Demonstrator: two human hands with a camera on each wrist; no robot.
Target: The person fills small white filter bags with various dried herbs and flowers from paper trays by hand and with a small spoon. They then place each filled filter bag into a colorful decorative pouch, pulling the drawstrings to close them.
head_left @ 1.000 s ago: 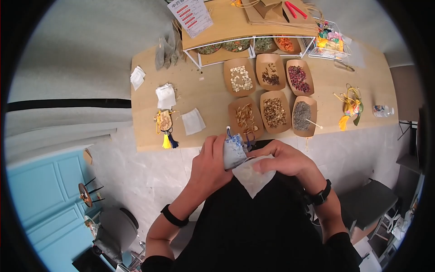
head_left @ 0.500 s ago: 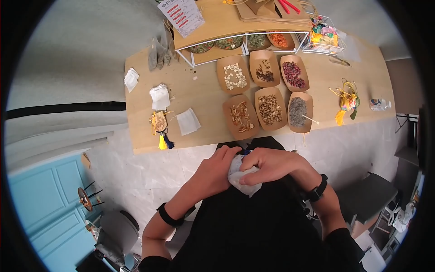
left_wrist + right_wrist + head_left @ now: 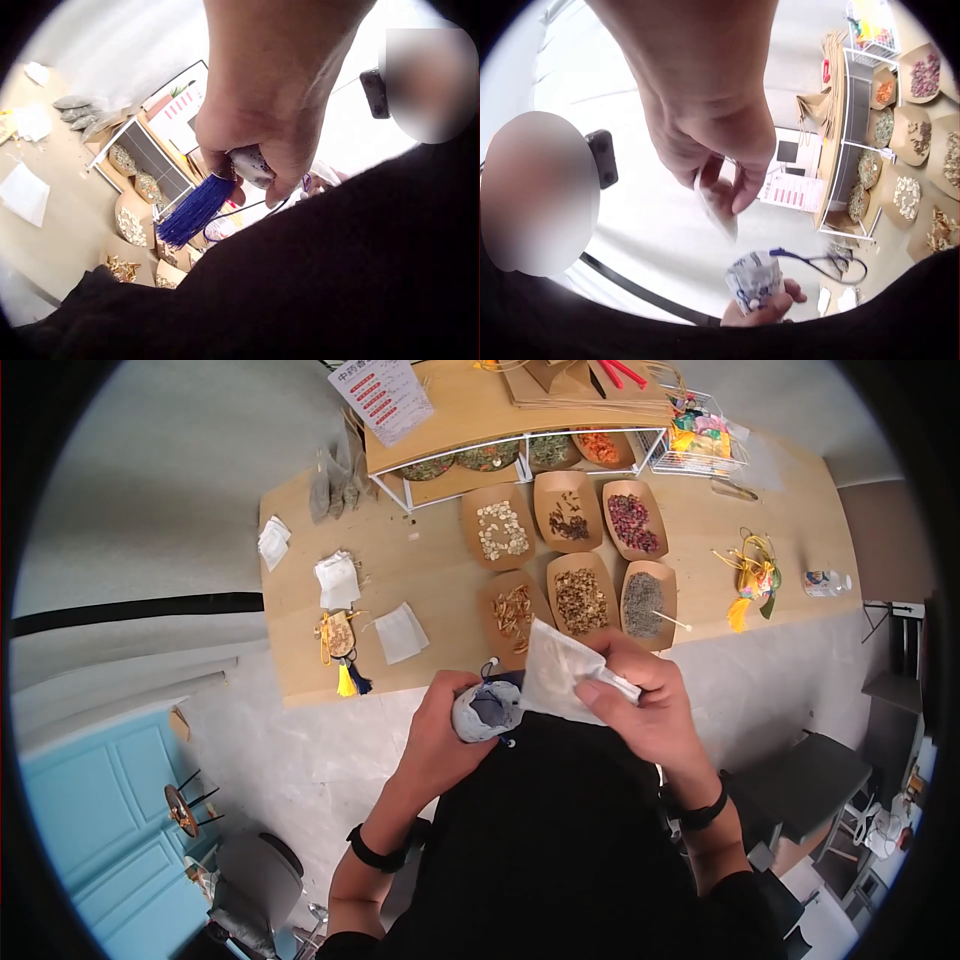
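Note:
My left hand [image 3: 438, 732] grips a small blue-and-white drawstring pouch [image 3: 487, 712] whose mouth gapes upward. From the pouch hangs a blue tassel [image 3: 196, 211], seen in the left wrist view below the fingers. A blue cord loop [image 3: 832, 264] sticks out at its side in the right wrist view. With thumb and fingers, my right hand [image 3: 652, 705] pinches a white, see-through sachet [image 3: 562, 672] that has pale contents inside. The sachet's corner lies close beside the pouch's mouth, and both are in front of the table's near edge.
Several paper trays of dried herbs, among them dark red buds [image 3: 632, 525] and grey grains [image 3: 643, 605], stand mid-table [image 3: 440, 585]. At left lie white sachets [image 3: 401, 633] and a tasselled pouch [image 3: 338, 635]. Behind stands a shelf [image 3: 450, 420]; a bottle [image 3: 826, 583] lies at right.
My right hand has drawn the sachet up and right, away from the pouch, where it was pressed before. My left hand has moved slightly left, and the pouch's open mouth now shows.

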